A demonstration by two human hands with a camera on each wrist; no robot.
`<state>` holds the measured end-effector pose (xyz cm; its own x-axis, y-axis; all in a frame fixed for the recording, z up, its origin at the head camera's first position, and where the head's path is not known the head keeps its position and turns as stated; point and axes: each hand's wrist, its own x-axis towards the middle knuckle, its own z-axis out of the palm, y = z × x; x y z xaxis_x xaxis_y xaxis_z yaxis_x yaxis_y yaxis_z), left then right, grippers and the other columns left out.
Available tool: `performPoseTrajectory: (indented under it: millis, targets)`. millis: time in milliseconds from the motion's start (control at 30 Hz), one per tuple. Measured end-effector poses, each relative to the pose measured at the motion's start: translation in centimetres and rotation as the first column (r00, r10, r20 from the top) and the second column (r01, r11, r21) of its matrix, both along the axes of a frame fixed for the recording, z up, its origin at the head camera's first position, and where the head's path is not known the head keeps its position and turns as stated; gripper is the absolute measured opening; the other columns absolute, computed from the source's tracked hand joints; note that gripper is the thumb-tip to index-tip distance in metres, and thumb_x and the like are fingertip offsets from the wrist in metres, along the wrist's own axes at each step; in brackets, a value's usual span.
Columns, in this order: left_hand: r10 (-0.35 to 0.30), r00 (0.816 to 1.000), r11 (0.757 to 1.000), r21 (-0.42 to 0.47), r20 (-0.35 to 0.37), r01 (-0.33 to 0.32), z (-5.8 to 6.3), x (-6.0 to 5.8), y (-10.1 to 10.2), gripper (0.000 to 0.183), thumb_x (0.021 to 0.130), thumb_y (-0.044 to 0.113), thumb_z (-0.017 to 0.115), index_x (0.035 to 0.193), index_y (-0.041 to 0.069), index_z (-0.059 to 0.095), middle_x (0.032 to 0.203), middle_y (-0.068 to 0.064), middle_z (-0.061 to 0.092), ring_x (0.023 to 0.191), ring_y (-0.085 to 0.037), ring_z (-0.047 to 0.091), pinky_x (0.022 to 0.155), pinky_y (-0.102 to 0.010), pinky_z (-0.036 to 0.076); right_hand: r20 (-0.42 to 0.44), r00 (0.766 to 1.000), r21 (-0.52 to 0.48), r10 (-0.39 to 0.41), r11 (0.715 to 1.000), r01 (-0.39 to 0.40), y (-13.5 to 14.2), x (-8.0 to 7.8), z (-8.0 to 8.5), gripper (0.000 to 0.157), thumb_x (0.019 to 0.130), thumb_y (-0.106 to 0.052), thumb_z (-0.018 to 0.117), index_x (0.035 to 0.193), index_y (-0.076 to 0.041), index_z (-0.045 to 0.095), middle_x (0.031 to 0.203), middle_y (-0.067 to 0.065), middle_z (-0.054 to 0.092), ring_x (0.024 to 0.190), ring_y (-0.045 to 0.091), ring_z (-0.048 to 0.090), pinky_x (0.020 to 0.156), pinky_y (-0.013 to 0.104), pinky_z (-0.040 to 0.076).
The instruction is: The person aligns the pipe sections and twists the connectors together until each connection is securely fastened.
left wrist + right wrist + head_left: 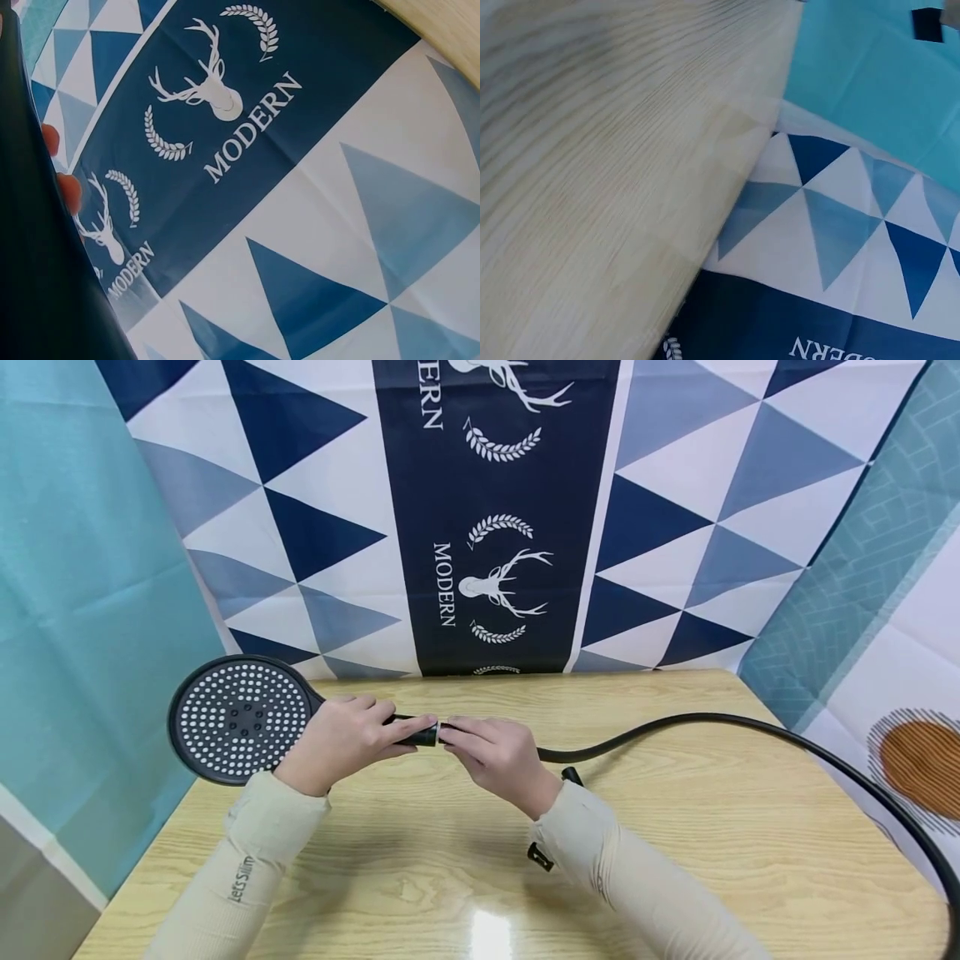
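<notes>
In the head view my left hand [348,735] grips the black handle of a shower head [243,720], whose round face with white nozzles tilts up at the left. My right hand [498,756] pinches the end of a black shower hose [697,718] at the lower tip of that handle, where a thin light ring shows between the two black parts. Both hands are held over the wooden table. A dark part of the shower head [52,225] fills the left side of the left wrist view, with two fingertips [69,193] at its edge.
The hose runs right and drops past the table [420,877] edge. Beside the right wrist shows a small black piece [572,775], and another black piece [539,857] lies by the right sleeve. A patterned cloth [330,527] hangs behind the table's far edge.
</notes>
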<state>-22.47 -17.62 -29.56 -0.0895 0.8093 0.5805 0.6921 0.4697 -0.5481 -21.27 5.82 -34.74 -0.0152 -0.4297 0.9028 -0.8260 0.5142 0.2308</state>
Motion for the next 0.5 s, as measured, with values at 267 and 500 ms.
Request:
performPoseTrajectory:
  millis: [267,500]
  targets:
    - [0.009,1.000,1.000,-0.027,0.017,-0.008,0.27,-0.03,0.35,0.045,0.075,0.041,0.079,0.116,0.024,0.071,0.064,-0.001,0.051,0.048,-0.014,0.047,0.044,-0.026,0.043,-0.140,0.990,-0.032,-0.013,0.999,0.008,-0.02,-0.64,-0.52,0.023,0.098,-0.016,0.055,0.090,-0.003,0.073,0.085,0.009,0.072,0.065,0.017,0.068,0.061,0.026,0.055]
    - [0.012,1.000,1.000,-0.026,0.015,-0.012,0.09,-0.24,0.46,0.044,0.074,0.040,0.080,0.115,0.025,0.071,0.064,-0.001,0.050,0.048,-0.015,0.047,0.042,-0.027,0.042,-0.035,0.999,-0.049,-0.010,0.999,0.009,-0.20,-0.49,-0.73,0.025,0.098,-0.019,0.056,0.091,0.000,0.073,0.085,0.011,0.071,0.071,0.020,0.070,0.066,0.028,0.056]
